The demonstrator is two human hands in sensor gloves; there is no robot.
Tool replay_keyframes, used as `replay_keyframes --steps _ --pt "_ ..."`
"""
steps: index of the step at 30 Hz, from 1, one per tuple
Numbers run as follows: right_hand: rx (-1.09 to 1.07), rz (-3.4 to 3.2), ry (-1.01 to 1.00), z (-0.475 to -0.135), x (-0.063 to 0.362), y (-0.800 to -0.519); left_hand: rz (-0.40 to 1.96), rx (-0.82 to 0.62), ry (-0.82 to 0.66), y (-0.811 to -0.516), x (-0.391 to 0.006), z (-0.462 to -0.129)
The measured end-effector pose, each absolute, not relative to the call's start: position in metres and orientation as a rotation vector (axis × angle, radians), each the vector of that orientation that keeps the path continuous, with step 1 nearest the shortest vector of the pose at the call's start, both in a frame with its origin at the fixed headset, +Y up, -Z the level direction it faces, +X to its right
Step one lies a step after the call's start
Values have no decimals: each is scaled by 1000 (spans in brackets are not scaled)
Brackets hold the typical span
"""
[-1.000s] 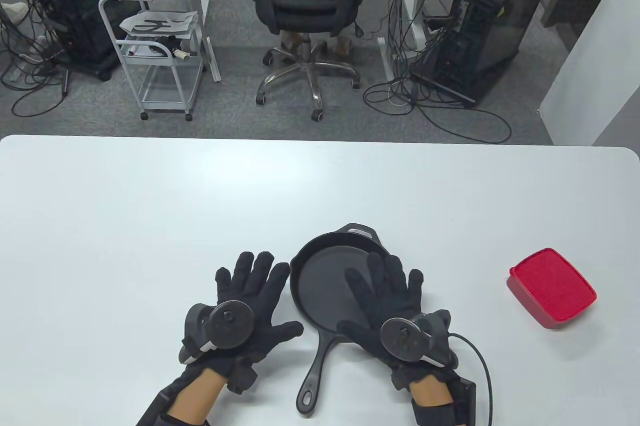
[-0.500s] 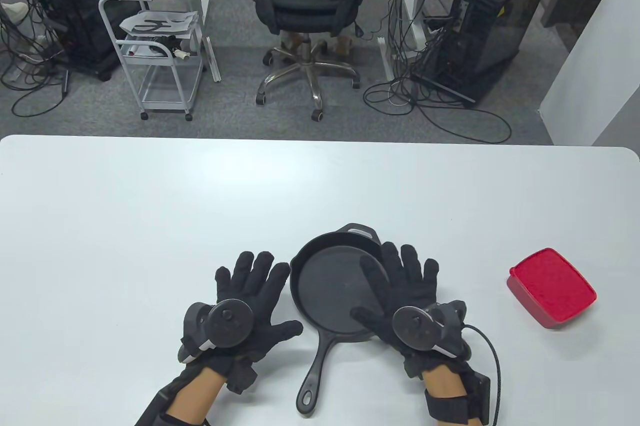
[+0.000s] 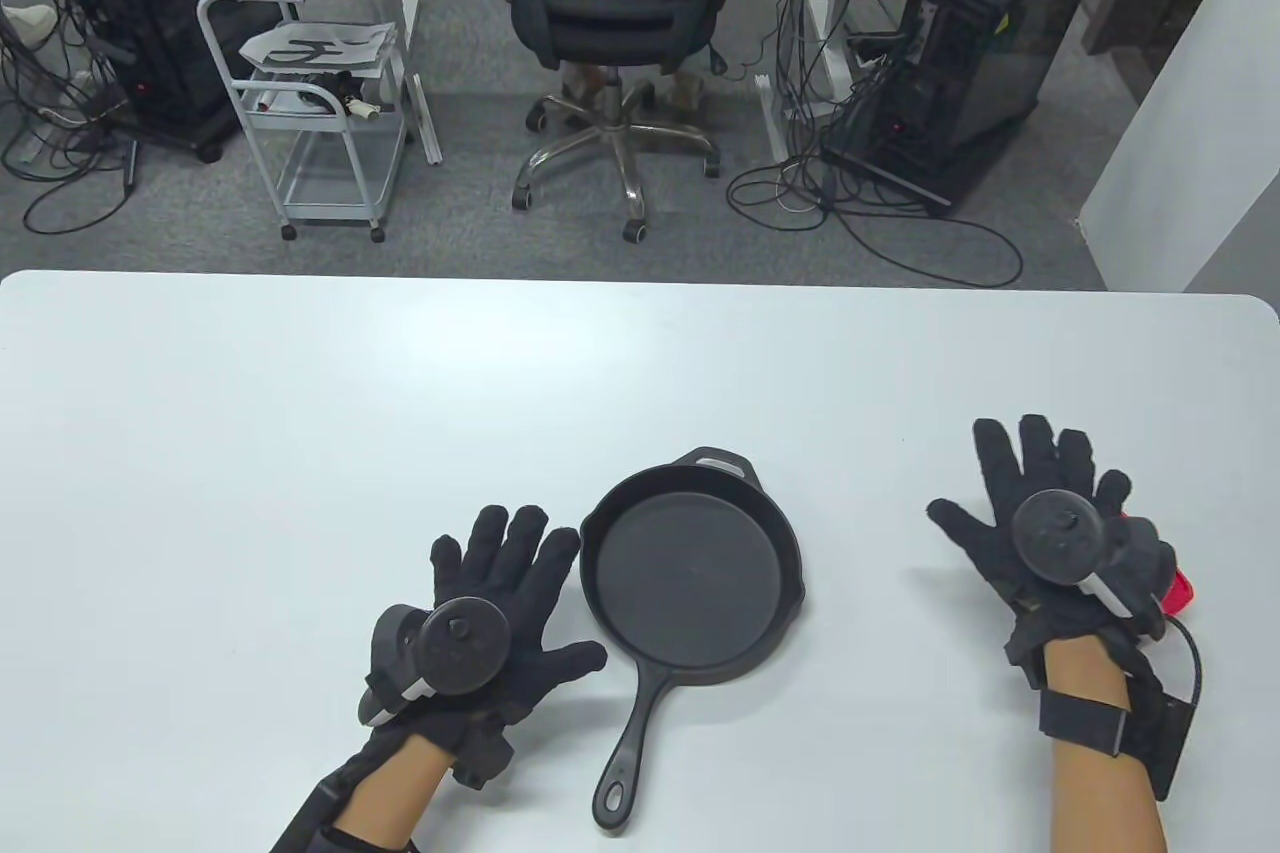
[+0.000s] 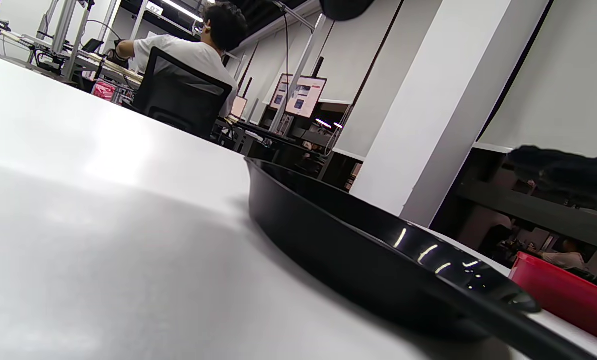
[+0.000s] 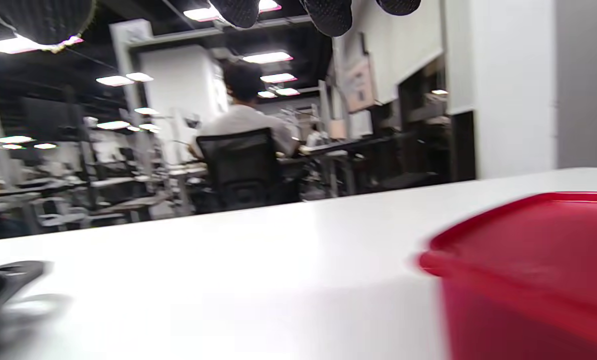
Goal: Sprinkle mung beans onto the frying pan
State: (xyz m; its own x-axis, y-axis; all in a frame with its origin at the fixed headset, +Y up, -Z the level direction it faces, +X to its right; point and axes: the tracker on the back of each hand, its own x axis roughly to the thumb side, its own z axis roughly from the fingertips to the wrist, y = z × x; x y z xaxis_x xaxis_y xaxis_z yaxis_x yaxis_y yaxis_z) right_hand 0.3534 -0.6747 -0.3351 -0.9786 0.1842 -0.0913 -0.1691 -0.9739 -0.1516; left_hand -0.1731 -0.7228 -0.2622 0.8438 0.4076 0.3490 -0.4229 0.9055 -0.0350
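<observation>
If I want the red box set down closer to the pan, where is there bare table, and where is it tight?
Bare white table lies between the black cast-iron frying pan and the right hand, and across the far half beyond both. Tight: the left hand lies flat against the pan's left rim; the right hand covers the red plastic box.
</observation>
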Motion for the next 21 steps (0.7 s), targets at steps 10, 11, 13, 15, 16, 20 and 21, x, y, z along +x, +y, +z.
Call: replay_keyframes --steps 10,11,13,15,16,20,21 --pt "-513 2864 404 -345 421 -720 453 34 -331 -722 -178 -265" --pt "-531 2848 486 -344 425 -726 450 34 -330 -722 -178 -265" --pt "-588 2801 643 -340 433 -739 454 30 -331 -722 -178 -265" --pt "-574 2819 570 -336 437 -740 449 30 -333 -722 -177 -265" --pt "-556 2832 571 -336 438 -740 447 29 -334 -722 -177 -265" --pt "-582 2858 596 -334 437 -738 438 30 -337 -722 -176 -265" --pt "-590 2860 613 -334 437 -739 439 30 -337 -722 -176 -265"
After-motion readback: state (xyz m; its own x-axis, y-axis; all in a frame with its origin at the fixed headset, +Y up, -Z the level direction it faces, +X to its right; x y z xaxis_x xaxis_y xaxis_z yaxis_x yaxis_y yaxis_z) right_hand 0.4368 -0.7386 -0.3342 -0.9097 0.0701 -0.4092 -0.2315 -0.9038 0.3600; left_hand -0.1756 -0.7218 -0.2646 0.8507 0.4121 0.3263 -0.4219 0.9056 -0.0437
